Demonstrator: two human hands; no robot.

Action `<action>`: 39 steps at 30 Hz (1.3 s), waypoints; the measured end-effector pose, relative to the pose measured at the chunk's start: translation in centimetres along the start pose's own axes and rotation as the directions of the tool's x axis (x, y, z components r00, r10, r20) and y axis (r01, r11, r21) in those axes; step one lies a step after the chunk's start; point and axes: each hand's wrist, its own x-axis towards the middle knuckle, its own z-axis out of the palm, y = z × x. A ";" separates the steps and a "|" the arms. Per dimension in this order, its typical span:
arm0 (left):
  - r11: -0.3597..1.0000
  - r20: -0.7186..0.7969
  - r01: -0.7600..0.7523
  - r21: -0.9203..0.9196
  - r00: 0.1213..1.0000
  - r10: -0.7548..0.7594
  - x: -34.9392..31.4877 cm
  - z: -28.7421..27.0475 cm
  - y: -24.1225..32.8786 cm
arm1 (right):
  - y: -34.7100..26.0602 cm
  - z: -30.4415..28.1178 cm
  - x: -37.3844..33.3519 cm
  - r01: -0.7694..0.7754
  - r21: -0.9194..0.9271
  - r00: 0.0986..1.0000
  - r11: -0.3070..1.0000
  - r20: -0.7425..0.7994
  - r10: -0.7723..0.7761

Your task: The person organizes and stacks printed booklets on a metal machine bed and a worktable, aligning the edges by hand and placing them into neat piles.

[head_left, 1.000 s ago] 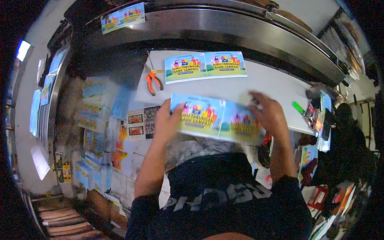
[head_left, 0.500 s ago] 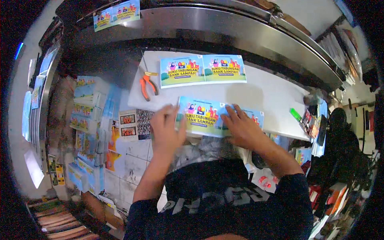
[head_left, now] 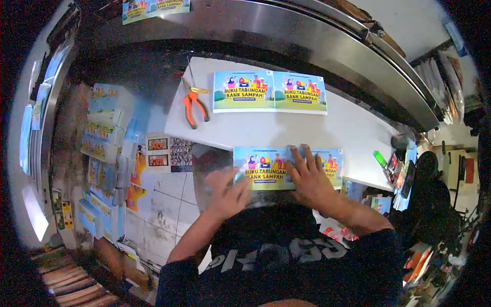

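A wide printed sheet (head_left: 263, 185) with two matching cartoon covers side by side lies across the front edge of the white tabletop, nearest me. My left hand (head_left: 227, 193) is at its left edge, thumb over the print and fingers bent around the edge, slightly blurred. Spread flat on the middle of the sheet, my right hand (head_left: 313, 179) presses down with its fingers apart. Farther back on the tabletop lies another sheet or stack (head_left: 244, 105) with the same print. Left of that are orange-handled pliers (head_left: 196, 106), with a thin metal rod behind them.
The white tabletop (head_left: 245, 128) ends just in front of me. At its right end are a green lighter-like item (head_left: 379, 158) and other small things. Stacks of printed sheets (head_left: 99, 148) stand at the left. A long metal machine bar (head_left: 286, 38) runs along the back.
The view has shifted, and the sheet under my hands appears lower and nearer my body. My left hand has come in over its left edge; my right hand stays spread on it.
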 end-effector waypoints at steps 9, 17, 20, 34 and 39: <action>0.979 0.181 -0.092 -0.185 0.976 0.125 0.8 4.1 4.5 | 5.2 -5.9 3.4 -0.092 0.399 0.995 0.912 0.083 0.064; 0.989 0.462 -0.125 0.083 0.884 0.073 2.3 7.0 4.0 | 16.8 -6.4 10.0 -0.053 0.201 0.999 0.978 0.005 0.053; 0.982 0.449 -0.150 0.117 0.890 0.082 2.1 7.1 3.5 | 17.2 -5.8 10.8 -0.097 0.360 0.995 0.928 0.018 0.097; 0.936 0.353 0.014 -0.351 0.928 0.118 -4.3 8.0 -0.1 | 23.4 -17.9 17.4 -0.358 -0.238 0.484 0.903 -0.874 -0.039; 0.936 0.315 0.078 -0.344 0.948 0.036 -5.3 8.0 -0.7 | 19.0 -10.1 20.3 -0.184 0.117 0.831 0.976 -0.512 0.219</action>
